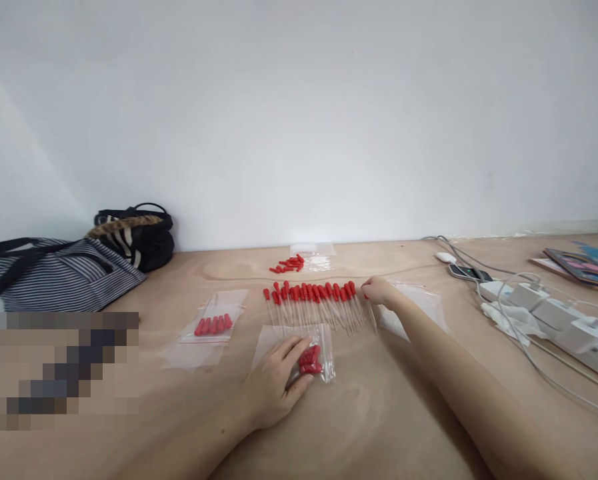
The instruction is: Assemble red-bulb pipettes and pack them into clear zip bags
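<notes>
On the table [363, 417], a zip bag [327, 351] is covered by the spread left hand [277, 381]. The dropper [373, 319] pinched by the right hand [380, 292] is best kept unstrained.

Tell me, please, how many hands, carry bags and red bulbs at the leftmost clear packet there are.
Red bulbs at the leftmost clear packet: 5
Hands (left hand, right hand): 2
Carry bags: 2
Total: 9

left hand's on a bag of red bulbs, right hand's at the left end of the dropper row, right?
Wrong end: the head view shows the right hand at the right end of the dropper row; the left hand is on the plastic bag of red bulbs.
</notes>
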Tool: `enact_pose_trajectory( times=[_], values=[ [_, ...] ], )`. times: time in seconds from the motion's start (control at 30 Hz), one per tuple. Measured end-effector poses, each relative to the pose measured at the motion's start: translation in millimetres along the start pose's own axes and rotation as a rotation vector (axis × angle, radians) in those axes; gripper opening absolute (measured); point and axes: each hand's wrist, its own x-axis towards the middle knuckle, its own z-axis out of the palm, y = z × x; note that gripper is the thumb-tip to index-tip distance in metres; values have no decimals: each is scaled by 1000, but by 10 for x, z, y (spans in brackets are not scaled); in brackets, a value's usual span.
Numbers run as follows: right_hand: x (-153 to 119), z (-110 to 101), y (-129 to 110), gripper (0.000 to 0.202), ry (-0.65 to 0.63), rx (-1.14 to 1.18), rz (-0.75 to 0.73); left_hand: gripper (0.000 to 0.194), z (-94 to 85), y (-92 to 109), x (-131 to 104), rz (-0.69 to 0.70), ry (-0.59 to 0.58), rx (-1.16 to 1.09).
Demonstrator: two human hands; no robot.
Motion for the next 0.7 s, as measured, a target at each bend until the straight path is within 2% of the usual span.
enact_pose_trajectory(
  times=[0.07,0.17,0.23,0.33,0.47,0.7],
  values=[
    [-103,-132,-29,4,-33,117,-32,47,18,-24,-2,18,13,24],
    [-298,-291,-58,11,-62,280,-98,47,55,-70,-3,51,33,90],
    [-444,-304,-38,14,-82,403,-141,47,77,-101,-3,66,36,124],
    [-651,-196,50,22,-187,646,-158,48,101,-142,-5,95,47,145],
    [-820,-20,161,24,-242,690,-115,50,119,-177,-11,117,63,165],
    [-872,150,181,26,-272,801,-67,52,133,-176,-22,88,71,154]
  ],
)
